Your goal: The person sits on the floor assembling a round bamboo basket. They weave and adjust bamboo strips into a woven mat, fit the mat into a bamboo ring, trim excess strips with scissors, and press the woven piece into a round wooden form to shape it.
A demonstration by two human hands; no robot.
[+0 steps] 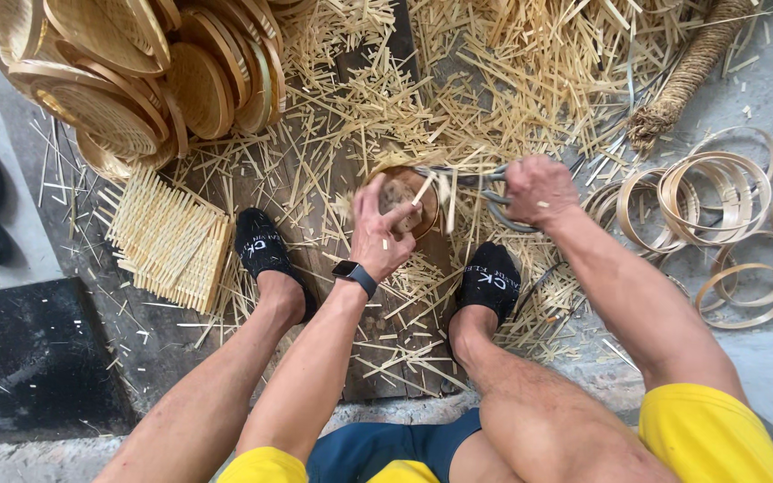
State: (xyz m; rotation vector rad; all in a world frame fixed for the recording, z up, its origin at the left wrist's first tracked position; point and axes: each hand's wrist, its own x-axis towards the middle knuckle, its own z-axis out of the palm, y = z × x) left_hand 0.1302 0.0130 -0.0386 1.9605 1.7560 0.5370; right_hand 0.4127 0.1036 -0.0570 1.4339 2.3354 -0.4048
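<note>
My left hand point(382, 234) is clamped on a small round woven basket point(407, 199) at the centre of the frame, fingers curled over its near rim, thumb side up. A dark watch point(354, 275) sits on that wrist. My right hand point(539, 190) is closed around the handles of one pair of metal shears point(476, 183), just right of the basket; the blades point left and reach the basket's upper edge, where loose strip ends stick out.

The basket is held above a dark wooden board point(378, 358) lying on the floor between my two feet, each in a black sock point(261, 246).

Count of surroundings: one stack of finished round woven trays point(127, 76) in the upper left, too overlapped to count singly. One flat square woven mat point(172, 240) at left centre. About eight thin bamboo hoops point(717, 192) at the right edge, several overlapping, so the figure is approximate. One thick coiled rope bundle point(691, 72) at upper right. One dark mat point(33, 358) at lower left. Cut bamboo slivers point(512, 80) cover the floor across the upper middle, beyond counting.
</note>
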